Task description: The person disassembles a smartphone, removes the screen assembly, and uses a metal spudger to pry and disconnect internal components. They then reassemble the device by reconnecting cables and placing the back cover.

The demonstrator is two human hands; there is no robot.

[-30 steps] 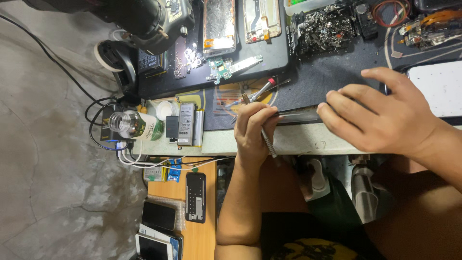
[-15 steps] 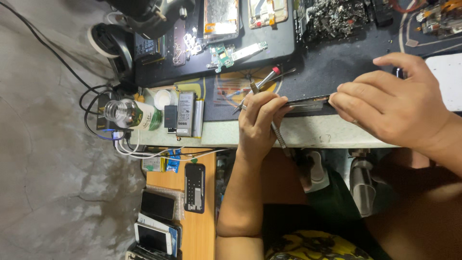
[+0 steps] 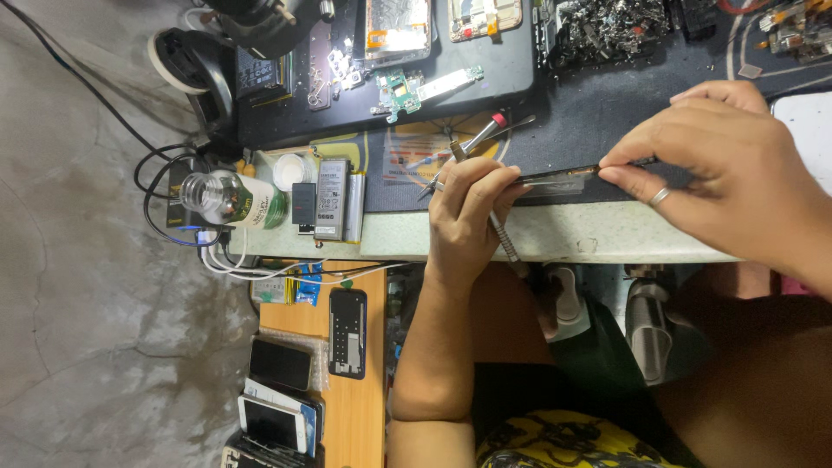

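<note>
Your left hand has its fingers curled shut around a thin metal tool, and its fingertips also pinch one end of the slim dark phone, which stands on its edge. Your right hand has thumb and fingers closed on the phone's other end, so the phone spans the gap between both hands. It sits on the dark mat near the workbench's front edge; a red-tipped screwdriver lies just beyond your left fingers, a clear bottle toward the bench's far end.

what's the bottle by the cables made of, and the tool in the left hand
Bottle: clear plastic by the look, see-through wall with a green label. Tool in the left hand: probably metal, a thin grey shaft with a dull shine; its tip is hidden.
</note>
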